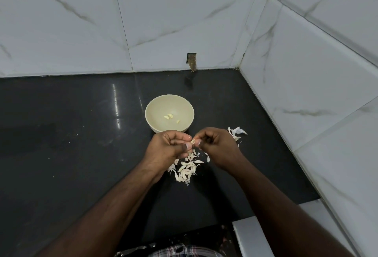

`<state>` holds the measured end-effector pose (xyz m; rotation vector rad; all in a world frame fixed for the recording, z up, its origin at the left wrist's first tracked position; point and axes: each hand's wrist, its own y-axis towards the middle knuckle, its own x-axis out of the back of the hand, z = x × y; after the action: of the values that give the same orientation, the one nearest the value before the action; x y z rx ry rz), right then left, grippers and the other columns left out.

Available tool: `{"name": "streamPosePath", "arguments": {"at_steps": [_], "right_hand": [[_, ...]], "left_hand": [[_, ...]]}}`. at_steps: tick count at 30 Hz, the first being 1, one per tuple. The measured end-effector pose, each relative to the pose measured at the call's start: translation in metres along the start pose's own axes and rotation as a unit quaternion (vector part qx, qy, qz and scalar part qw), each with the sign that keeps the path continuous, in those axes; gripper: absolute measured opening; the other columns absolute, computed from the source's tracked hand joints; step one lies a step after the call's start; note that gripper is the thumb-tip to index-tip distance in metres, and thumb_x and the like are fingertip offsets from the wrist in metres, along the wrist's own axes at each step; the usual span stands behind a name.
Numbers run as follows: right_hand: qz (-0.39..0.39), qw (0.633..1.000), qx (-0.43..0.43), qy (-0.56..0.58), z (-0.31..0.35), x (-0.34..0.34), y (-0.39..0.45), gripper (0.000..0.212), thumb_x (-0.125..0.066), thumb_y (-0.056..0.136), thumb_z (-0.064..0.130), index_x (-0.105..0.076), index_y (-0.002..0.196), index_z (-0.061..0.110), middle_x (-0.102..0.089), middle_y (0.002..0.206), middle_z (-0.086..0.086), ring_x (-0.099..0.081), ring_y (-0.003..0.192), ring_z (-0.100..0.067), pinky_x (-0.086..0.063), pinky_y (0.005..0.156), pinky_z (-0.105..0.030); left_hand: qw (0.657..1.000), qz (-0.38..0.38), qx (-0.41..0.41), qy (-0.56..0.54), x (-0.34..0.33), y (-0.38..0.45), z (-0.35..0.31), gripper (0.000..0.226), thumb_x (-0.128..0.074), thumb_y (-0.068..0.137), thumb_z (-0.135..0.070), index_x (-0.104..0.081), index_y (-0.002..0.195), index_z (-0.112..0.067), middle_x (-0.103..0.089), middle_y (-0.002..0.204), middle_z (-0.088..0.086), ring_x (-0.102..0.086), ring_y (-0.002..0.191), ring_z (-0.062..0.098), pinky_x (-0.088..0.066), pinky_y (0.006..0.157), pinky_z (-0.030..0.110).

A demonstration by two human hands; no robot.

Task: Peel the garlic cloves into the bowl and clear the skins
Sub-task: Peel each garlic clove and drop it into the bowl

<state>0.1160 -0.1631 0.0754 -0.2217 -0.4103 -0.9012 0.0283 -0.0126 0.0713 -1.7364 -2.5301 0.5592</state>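
papery garlic clove (193,141) pinched in both grips – left hand (170,147), right hand (214,146) – above curled skins (187,167), near smooth round bowl (169,113).

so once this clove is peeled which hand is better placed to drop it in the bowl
Probably the left hand. It pinches the garlic clove together with the right hand, but it sits directly in front of the bowl, while the right is off to the side near the skins.

Left hand (170,146) and right hand (214,146) pinch one garlic clove (192,141) above skins (187,168) on the worktop (81,144); bowl (155,109) holds peeled cloves (168,116).
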Motion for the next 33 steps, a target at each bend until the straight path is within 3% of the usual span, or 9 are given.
{"name": "streamPosePath", "arguments": {"at_steps": [3,6,9,14,18,21,25,29,33], "right_hand": [[-0.012,1.0,-0.001,0.001,0.0026,0.0003,-0.001,0.018,-0.071,0.089,0.008,-0.072,0.08,0.024,-0.068,0.066,0.014,-0.057,0.059,0.002,-0.046,0.063,-0.021],[-0.002,1.0,-0.001,0.031,0.0059,-0.0003,-0.0032,0.011,-0.07,0.09,0.007,-0.075,0.095,0.015,-0.072,0.076,0.001,-0.06,0.064,0.001,-0.05,0.065,-0.019],[-0.015,1.0,-0.004,0.026,0.0062,-0.001,-0.0045,0.012,-0.069,0.089,0.003,-0.075,0.09,0.013,-0.069,0.067,0.013,-0.058,0.059,0.004,-0.044,0.06,-0.013],[-0.026,0.999,-0.007,0.035,0.0022,-0.002,-0.0046,0.017,-0.071,0.087,0.007,-0.074,0.089,0.024,-0.072,0.073,0.001,-0.061,0.064,-0.008,-0.053,0.064,-0.031],[-0.023,0.998,-0.001,0.054,0.0008,-0.0029,-0.0062,0.014,-0.073,0.088,0.008,-0.075,0.09,0.021,-0.071,0.069,0.002,-0.061,0.062,-0.007,-0.049,0.062,-0.024],[-0.028,0.997,-0.007,0.077,0.0001,-0.003,-0.0052,0.009,-0.072,0.089,0.005,-0.075,0.091,0.014,-0.073,0.074,-0.004,-0.064,0.064,-0.006,-0.051,0.064,-0.022],[-0.036,0.994,-0.008,0.104,0.0002,-0.0039,-0.0061,0.009,-0.07,0.089,0.001,-0.074,0.091,0.009,-0.072,0.075,-0.014,-0.065,0.065,-0.013,-0.055,0.065,-0.032],[-0.037,0.994,-0.003,0.101,0.0024,-0.0051,-0.0069,0.013,-0.067,0.091,0.0,-0.07,0.086,0.011,-0.069,0.069,-0.01,-0.062,0.06,-0.01,-0.053,0.063,-0.027],[-0.032,0.991,-0.012,0.131,0.0039,-0.0064,-0.007,0.017,-0.063,0.093,-0.003,-0.068,0.085,0.011,-0.069,0.072,-0.012,-0.062,0.061,-0.017,-0.055,0.064,-0.031]], "left_hand": [[1.0,0.003,-0.006,-0.009,-0.0002,0.0001,-0.0026,0.014,-0.067,0.088,0.011,-0.068,0.097,0.001,-0.073,0.075,0.012,-0.07,0.064,0.016,-0.057,0.059,0.02],[1.0,0.002,-0.022,-0.008,0.0007,0.0002,-0.0039,0.017,-0.066,0.088,0.011,-0.067,0.1,-0.001,-0.073,0.074,0.012,-0.069,0.064,0.016,-0.055,0.057,0.019],[0.999,0.004,-0.032,-0.006,-0.0006,-0.0012,-0.0041,0.022,-0.067,0.088,0.011,-0.066,0.104,-0.004,-0.074,0.075,0.011,-0.07,0.065,0.017,-0.056,0.059,0.021],[0.999,0.006,-0.047,0.017,-0.0039,-0.0031,-0.0049,0.027,-0.07,0.086,0.008,-0.068,0.109,-0.005,-0.073,0.076,0.013,-0.066,0.06,0.011,-0.05,0.055,0.018],[0.999,-0.001,-0.032,0.0,-0.004,-0.0037,-0.0056,0.027,-0.072,0.085,0.007,-0.067,0.109,-0.004,-0.074,0.079,0.014,-0.067,0.061,0.013,-0.053,0.058,0.019],[0.999,-0.007,-0.007,-0.044,-0.0024,-0.0029,-0.0028,0.028,-0.069,0.086,0.009,-0.068,0.112,-0.002,-0.075,0.081,0.013,-0.072,0.073,0.019,-0.059,0.066,0.022],[0.996,-0.004,0.023,-0.084,-0.0039,-0.0034,-0.0005,0.026,-0.068,0.087,0.008,-0.072,0.11,-0.005,-0.074,0.083,0.012,-0.072,0.081,0.022,-0.061,0.073,0.025],[0.993,0.001,0.041,-0.114,-0.0045,-0.0042,0.0003,0.025,-0.066,0.088,0.007,-0.074,0.107,-0.007,-0.075,0.091,0.014,-0.071,0.084,0.021,-0.06,0.074,0.024],[0.988,0.009,0.055,-0.142,-0.0047,-0.0052,-0.0005,0.024,-0.065,0.089,0.008,-0.074,0.106,-0.006,-0.076,0.093,0.013,-0.072,0.081,0.017,-0.061,0.073,0.022]]}}
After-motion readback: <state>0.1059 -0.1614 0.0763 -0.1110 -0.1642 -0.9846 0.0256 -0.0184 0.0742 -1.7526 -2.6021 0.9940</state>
